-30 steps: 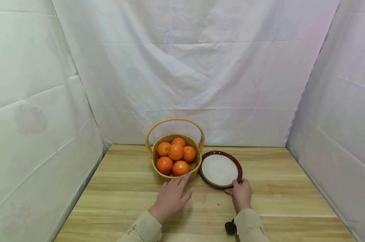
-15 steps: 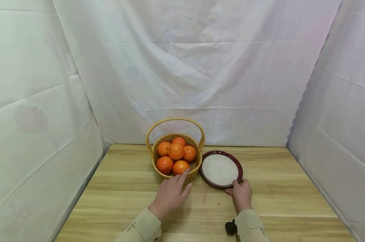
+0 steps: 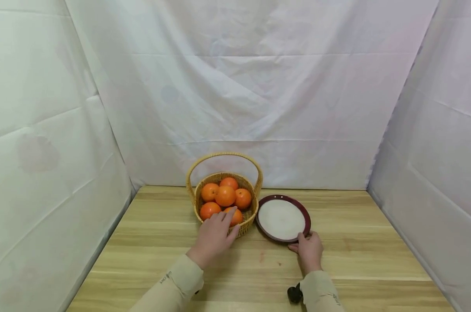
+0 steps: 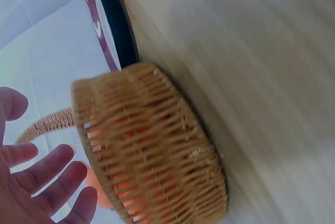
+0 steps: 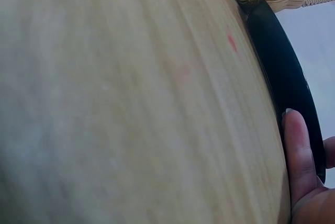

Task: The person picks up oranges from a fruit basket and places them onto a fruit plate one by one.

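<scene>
In the head view, a wicker basket (image 3: 246, 225) with a tall arched handle holds several oranges (image 3: 225, 196). My left hand (image 3: 212, 236) reaches over its front rim, fingers extended above the front orange (image 3: 237, 218); whether they touch it I cannot tell. The left wrist view shows that hand's fingers (image 4: 55, 171) spread beside the rim, with nothing between them. Right of the basket lies a round plate (image 3: 280, 219), white inside with a dark red rim. My right hand (image 3: 310, 251) pinches its near right edge, one finger (image 5: 299, 145) lying along the dark outer side.
A wood-grain table (image 3: 356, 260) carries everything. White cloth (image 3: 235, 95) hangs behind it and along both sides. A small black object (image 3: 295, 294) sits by the right cuff. Basket and plate stand close against each other.
My left hand has moved forward, from in front of the basket to over its front rim and the nearest orange. The right hand keeps its grip on the plate, which stays in place.
</scene>
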`<state>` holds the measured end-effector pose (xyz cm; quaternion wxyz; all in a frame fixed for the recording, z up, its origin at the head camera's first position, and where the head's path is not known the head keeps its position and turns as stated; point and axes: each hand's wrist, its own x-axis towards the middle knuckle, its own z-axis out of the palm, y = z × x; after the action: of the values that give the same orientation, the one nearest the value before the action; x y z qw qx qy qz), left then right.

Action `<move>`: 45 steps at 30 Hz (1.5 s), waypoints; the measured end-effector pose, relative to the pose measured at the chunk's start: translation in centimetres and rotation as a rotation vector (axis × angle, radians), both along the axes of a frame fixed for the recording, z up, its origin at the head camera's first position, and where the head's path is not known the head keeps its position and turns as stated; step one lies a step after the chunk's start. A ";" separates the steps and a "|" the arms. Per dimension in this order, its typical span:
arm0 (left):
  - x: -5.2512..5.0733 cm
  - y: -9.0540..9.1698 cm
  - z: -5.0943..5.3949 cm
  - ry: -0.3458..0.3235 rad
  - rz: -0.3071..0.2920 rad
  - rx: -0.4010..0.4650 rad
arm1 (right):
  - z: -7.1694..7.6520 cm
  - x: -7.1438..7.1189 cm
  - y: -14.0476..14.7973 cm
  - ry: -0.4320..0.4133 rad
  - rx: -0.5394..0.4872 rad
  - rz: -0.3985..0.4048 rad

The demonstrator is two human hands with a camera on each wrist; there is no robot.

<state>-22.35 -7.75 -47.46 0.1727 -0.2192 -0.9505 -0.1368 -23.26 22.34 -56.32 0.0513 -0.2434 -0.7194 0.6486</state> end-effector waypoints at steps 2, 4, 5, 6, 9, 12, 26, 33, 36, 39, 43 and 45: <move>-0.3 -0.3 0.3 -0.014 0.017 -0.015 | -0.1 0.0 -0.1 0.003 0.004 0.002; -0.6 -0.6 0.5 -0.034 0.029 -0.026 | -0.1 0.2 -0.1 -0.002 0.013 0.003; -0.7 -0.7 0.6 -0.044 0.034 -0.028 | -0.1 0.3 -0.1 -0.003 0.019 0.006; -0.8 -0.8 0.6 -0.050 0.037 -0.031 | -0.1 0.4 0.0 -0.004 0.028 0.007; -1.1 -0.9 0.7 -0.068 0.048 -0.022 | 0.0 0.6 0.0 -0.003 0.045 0.013; -1.7 -1.0 1.0 -0.065 0.054 -0.002 | 0.1 0.6 0.1 -0.001 0.054 0.014; -4.9 -2.1 3.5 -0.142 0.132 0.007 | 0.0 0.4 0.1 -0.008 0.072 0.019; -6.4 -2.5 4.2 -0.217 0.148 0.049 | -0.3 0.7 0.3 0.008 0.081 0.007; -6.8 -2.5 4.6 -0.249 0.148 0.058 | -0.3 0.9 0.4 0.017 0.091 -0.003; -6.9 -2.4 4.9 -0.287 0.151 0.061 | -0.2 0.9 0.4 0.022 0.096 -0.011; -7.0 -2.4 5.3 -0.318 0.150 0.050 | -0.2 0.9 0.3 0.009 0.096 -0.011; -7.0 -2.3 5.3 -0.329 0.150 0.047 | -0.1 0.9 0.3 -0.001 0.095 -0.008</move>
<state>-29.38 -10.07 -42.12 0.0297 -0.1180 -0.9762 -0.1796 -22.37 22.69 -56.38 0.0651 -0.2439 -0.7483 0.6135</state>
